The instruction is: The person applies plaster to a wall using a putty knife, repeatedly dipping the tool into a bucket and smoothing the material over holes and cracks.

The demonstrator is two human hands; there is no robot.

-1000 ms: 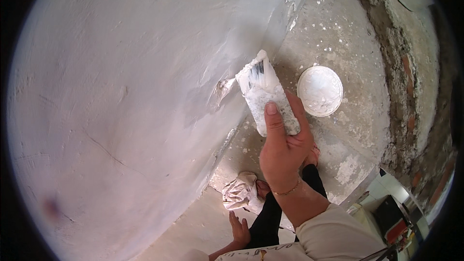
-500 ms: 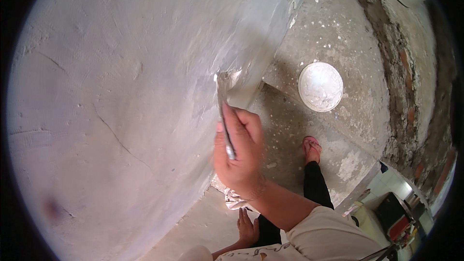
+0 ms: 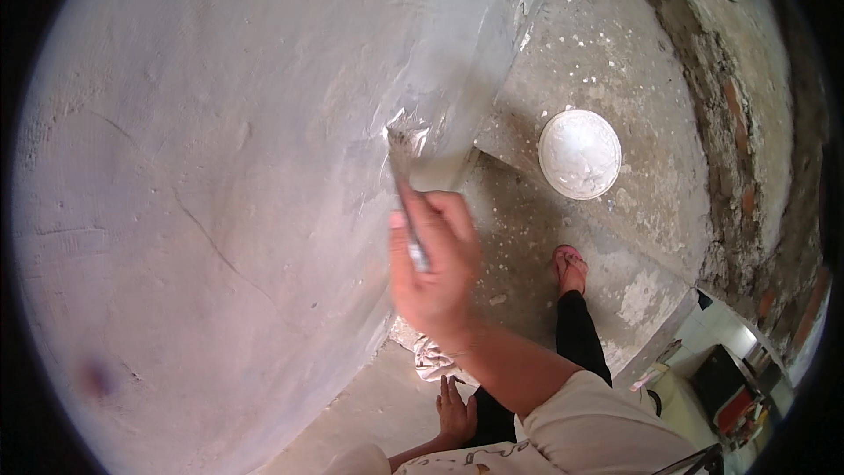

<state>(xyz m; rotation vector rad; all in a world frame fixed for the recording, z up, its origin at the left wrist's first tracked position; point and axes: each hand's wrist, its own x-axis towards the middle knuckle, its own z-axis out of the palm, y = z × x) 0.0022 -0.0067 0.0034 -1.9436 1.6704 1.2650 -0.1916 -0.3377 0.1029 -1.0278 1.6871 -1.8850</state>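
My right hand [image 3: 435,268] is closed around the handle of a putty knife [image 3: 402,163], seen at a steep angle and slightly blurred. Its widening blade meets the grey plastered wall [image 3: 220,105], where a small ridge of white putty [image 3: 420,135] shows along the edge. A darker, damp-looking patch surrounds that spot. Lower down, my left hand [image 3: 455,415] rests by my dark-trousered leg with its fingers stretched out, holding nothing. A crumpled pale cloth [image 3: 431,359] lies just beyond its fingertips.
A round bucket [image 3: 580,154] of white putty stands on the spattered concrete floor [image 3: 615,62] to the right. My foot in a pink sandal [image 3: 570,268] is below it. Rough brickwork [image 3: 734,132] runs along the far right; a cluttered corner [image 3: 730,387] sits at lower right.
My right hand and the putty knife have shifted slightly upward along the wall, the blade still at it. The left hand stays by my leg.
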